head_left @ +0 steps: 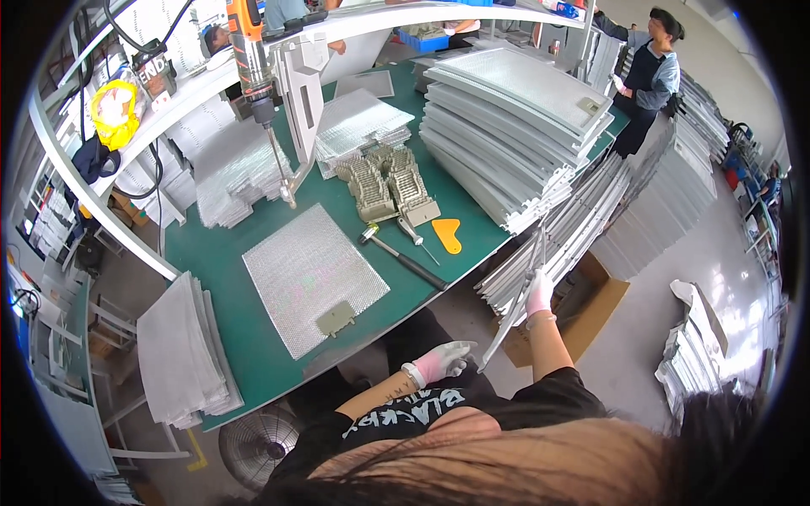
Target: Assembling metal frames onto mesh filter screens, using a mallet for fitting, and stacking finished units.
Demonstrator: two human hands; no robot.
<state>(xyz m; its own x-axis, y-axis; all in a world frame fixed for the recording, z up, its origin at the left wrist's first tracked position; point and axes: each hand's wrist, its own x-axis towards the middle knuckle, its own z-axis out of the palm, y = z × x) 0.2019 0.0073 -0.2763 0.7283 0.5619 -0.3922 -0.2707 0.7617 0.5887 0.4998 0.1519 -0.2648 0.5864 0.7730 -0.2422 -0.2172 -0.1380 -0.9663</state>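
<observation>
Right hand (538,293), gloved, closes around a thin metal frame strip (516,308) at 4 o'clock, off the green bench (211,253), beside the leaning panel stack (557,244). Left hand (439,363) loosely curled, empty, at 6. The strip looks light, stiff and sharp-edged; best gripped mid-length. On the bench: one mesh sheet (308,274), one hammer (403,257), one yellow scraper (447,234).

Count on desk (219,253): one mesh sheet (308,274) lying flat, with one grey clip (336,319) on its edge. One hammer (403,257), one screwdriver (416,238), one orange scraper (447,234). One electric driver (251,59) hanging. Two gloved hands: left hand (443,361), right hand (538,293). One fan (257,438) on floor.
</observation>
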